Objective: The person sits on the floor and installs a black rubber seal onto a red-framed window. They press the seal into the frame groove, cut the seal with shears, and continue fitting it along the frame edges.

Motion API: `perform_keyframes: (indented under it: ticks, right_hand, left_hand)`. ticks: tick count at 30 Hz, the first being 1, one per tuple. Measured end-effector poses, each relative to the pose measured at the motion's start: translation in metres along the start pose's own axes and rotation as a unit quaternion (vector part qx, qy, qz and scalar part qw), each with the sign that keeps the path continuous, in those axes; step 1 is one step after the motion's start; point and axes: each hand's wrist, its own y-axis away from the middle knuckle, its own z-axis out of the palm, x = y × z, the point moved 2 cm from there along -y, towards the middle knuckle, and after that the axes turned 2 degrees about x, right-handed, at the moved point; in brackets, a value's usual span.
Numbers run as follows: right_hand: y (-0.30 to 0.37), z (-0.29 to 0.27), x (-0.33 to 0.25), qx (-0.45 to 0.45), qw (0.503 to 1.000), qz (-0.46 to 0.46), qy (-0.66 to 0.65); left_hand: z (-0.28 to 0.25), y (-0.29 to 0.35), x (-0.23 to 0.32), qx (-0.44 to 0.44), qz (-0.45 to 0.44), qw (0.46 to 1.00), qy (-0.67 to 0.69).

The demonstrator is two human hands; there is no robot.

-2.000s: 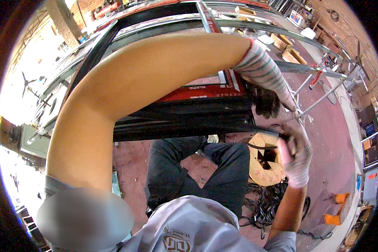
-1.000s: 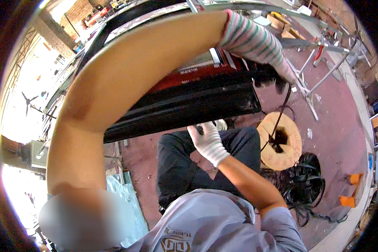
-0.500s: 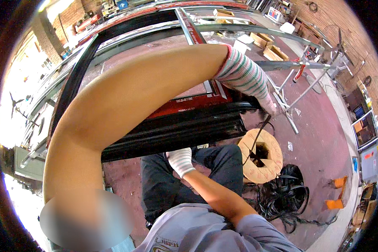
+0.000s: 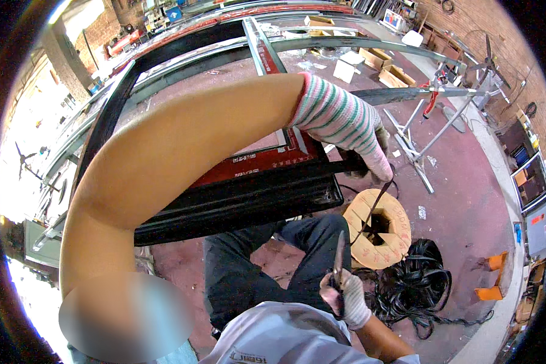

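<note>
My left arm reaches across the black window-like frame (image 4: 242, 209), and my left hand (image 4: 352, 127), in a striped knit glove, is at its right corner. A thin black rubber strip (image 4: 376, 199) is pinched in its fingertips and hangs down across a round, cardboard-coloured spool (image 4: 358, 227). My right hand (image 4: 349, 297), also gloved, is low in front of my body. It is closed around dark-handled scissors (image 4: 338, 261), whose blades point up and away from me. Some of my left fingers are hidden behind the glove.
A tangled heap of black strip (image 4: 415, 288) lies on the floor beside the spool. Metal trestle legs (image 4: 415, 148) stand beyond the frame's right end. An orange bracket-like piece (image 4: 494, 276) is at far right. Open boxes (image 4: 396, 77) and a standing fan (image 4: 486, 60) are farther back.
My right hand has come out from beneath the frame, moving right and toward me, and now shows the scissors. My left hand stays at the corner with the strip.
</note>
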Motion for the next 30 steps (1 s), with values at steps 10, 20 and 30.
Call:
perform_keyframes:
  ticks: [10, 20, 30]
  right_hand:
    - [0.008, 0.063, -0.081, -0.07, 0.983, -0.081, 0.152]
    - [0.012, 0.07, -0.097, -0.075, 0.945, -0.113, 0.297]
    - [0.018, 0.073, -0.099, -0.07, 0.968, -0.117, 0.21]
  left_hand:
    - [-0.003, -0.006, -0.005, 0.032, -0.005, 0.999, -0.026]
    - [-0.002, -0.003, -0.004, 0.022, -0.006, 1.0, 0.018]
    - [-0.005, -0.007, -0.009, 0.032, -0.016, 0.999, 0.015]
